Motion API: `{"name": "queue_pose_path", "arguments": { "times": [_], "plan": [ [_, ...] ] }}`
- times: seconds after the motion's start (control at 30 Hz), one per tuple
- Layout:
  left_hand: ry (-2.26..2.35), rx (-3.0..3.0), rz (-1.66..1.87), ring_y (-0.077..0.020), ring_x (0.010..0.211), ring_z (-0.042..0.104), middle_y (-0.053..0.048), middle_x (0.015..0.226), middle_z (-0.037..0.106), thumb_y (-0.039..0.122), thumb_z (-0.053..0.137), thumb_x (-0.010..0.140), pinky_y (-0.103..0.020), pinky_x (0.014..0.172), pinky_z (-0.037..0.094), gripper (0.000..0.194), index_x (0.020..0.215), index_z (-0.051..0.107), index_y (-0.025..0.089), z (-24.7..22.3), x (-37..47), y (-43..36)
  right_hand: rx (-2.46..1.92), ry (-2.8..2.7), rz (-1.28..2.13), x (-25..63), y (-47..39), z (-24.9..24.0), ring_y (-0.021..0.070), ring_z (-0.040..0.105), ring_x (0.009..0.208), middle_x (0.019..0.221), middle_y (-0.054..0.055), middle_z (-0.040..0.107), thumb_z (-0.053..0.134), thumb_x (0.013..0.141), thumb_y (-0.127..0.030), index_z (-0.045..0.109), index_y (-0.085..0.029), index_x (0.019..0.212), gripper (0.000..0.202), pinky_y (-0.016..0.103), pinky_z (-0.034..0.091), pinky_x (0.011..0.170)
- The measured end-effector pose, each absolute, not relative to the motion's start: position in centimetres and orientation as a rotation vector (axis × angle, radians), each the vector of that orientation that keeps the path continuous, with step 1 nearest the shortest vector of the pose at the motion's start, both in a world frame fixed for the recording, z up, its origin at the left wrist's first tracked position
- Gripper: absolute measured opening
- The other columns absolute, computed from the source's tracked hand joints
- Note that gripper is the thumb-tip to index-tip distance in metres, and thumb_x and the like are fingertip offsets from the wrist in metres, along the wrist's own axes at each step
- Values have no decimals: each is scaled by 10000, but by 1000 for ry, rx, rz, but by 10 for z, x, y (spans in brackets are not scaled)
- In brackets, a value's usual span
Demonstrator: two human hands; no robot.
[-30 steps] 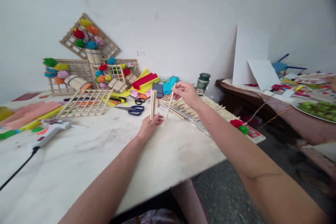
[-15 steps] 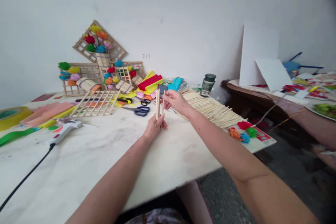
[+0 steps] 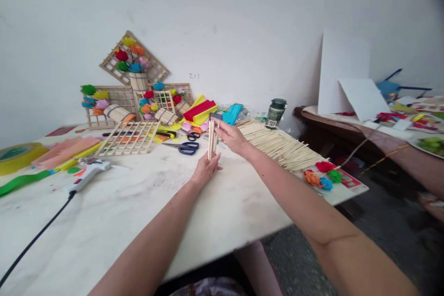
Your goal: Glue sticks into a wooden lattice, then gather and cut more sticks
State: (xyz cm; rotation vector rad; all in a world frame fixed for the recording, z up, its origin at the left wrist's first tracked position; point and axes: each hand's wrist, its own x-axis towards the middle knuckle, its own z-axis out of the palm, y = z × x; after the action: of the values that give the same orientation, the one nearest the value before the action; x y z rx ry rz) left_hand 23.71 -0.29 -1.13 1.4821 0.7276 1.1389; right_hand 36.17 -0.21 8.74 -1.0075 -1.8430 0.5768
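Presently in hand: one bundle of sticks (image 3: 211, 141), pale, slim, standing roughly upright above the table (image 3: 138, 222). Left hand (image 3: 205, 169): fingers curled closed round the bundle's lower end. Right hand (image 3: 229, 135): at the bundle's top, fingers bent and partly closed, tips at the stick ends; whether they pinch a stick or merely touch the tops cannot be told. Done, as far as shows: a handful gathered, ends near level, no band seen round it; judged by eye, thinner than the finished pots of sticks (image 3: 138, 81) by the wall, which wear blue bands. Also done: several flower panels (image 3: 121, 54), made of lattice, pots and bright paper blooms, propped at the back. Left over: a broad spread of loose sticks (image 3: 280, 145) beyond the right forearm; one bare lattice (image 3: 128, 138), carrying no pot; four loose paper flowers (image 3: 325, 166) in red, green, orange and blue at the table's right corner. Tools at rest, untouched: glue gun (image 3: 88, 178), blue-handled scissors (image 3: 188, 148), tape roll (image 3: 34, 150), the last cut off by the left edge. Hard to make out: the number of sticks held, overlapping and small; the phone (image 3: 215, 116), mostly covered by the right hand and the bundle; the left fingertips, partly turned from sight; a plate of green fruit (image 3: 433, 145), cut by the right edge; the glue gun's cord, running out of view at lower left.
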Motion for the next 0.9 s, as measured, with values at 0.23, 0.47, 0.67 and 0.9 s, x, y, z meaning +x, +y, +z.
{"name": "queue_pose_path", "arguments": {
  "times": [0.23,0.47,0.67,0.9],
  "plan": [
    [804,1487,1201,-49,453,372,80,503,381,537,588,646,-252,545,511,397,699,479,159,-8,235,-2,-701,-1782,1024,353,-11,94,154,605,888,1066,90,621,413,863,-399,375,-159,1312,511,317,475,815],
    [772,1528,1144,-66,480,404,44,471,406,564,579,649,-285,613,521,454,511,451,151,-9,229,1,-634,-1739,1099,345,-15,92,148,618,838,1014,75,631,440,860,-365,308,-196,1345,530,324,481,793],
    [791,1495,1114,-66,463,383,48,448,375,558,581,651,-291,612,530,463,468,437,159,-6,229,-2,-635,-1791,933,337,-11,92,136,605,818,1001,54,598,478,834,-352,406,-217,1224,419,292,493,747],
    [804,1502,1106,-70,466,393,49,451,381,554,591,649,-296,622,523,450,492,448,157,-4,228,-3,-635,-1816,914,335,-1,88,106,586,673,785,1,552,434,854,-325,424,-198,1035,221,263,500,649]
  ]
}}
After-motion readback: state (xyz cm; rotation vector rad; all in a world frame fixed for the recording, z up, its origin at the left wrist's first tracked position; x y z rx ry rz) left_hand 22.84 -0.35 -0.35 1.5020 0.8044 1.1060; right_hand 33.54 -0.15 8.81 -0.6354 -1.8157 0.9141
